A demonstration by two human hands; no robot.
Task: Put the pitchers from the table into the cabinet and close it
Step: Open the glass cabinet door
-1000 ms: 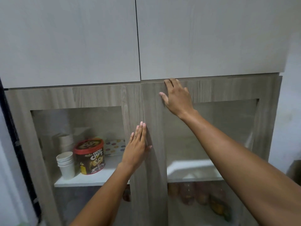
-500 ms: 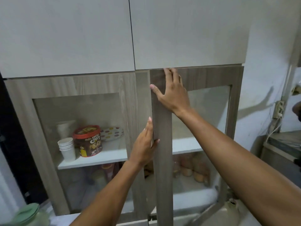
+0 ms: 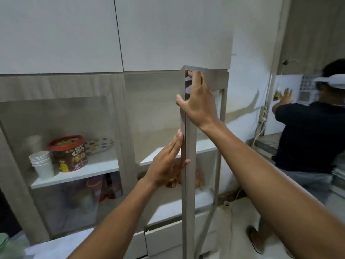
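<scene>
Starting at the lower left corner of the frame: a pale green shape (image 3: 4,244), possibly a pitcher lid, too blurred to call, and no other pitcher in view. Moving right to the cabinet (image 3: 130,86), left-hand door (image 3: 61,85) shut, with stacked paper cups (image 3: 42,163), a chocolate-snack tub (image 3: 68,154) and a dotted plate (image 3: 99,144) behind its glass. None of these belong to the job, so probably best left alone.

Reaching centre frame, left hand (image 3: 166,165) flat and unclenched, fingers straight up against the inner edge of the right-hand door (image 3: 188,193), thumb hooked round its front. Gripping nothing, most likely just steadying the swing. Behind it, a white shelf (image 3: 155,157) exposed, seemingly the landing spot for the pitchers.

Going up and right, right hand (image 3: 198,103) clasping the door's top corner, thumb on the near edge, fingers spread over the outer face. Holding high, presumably for leverage on a handleless panel. Door standing edge-on to the camera, so wide open.

Ending at the far right of the frame with another person (image 3: 306,139), well apart, facing the wall.
</scene>
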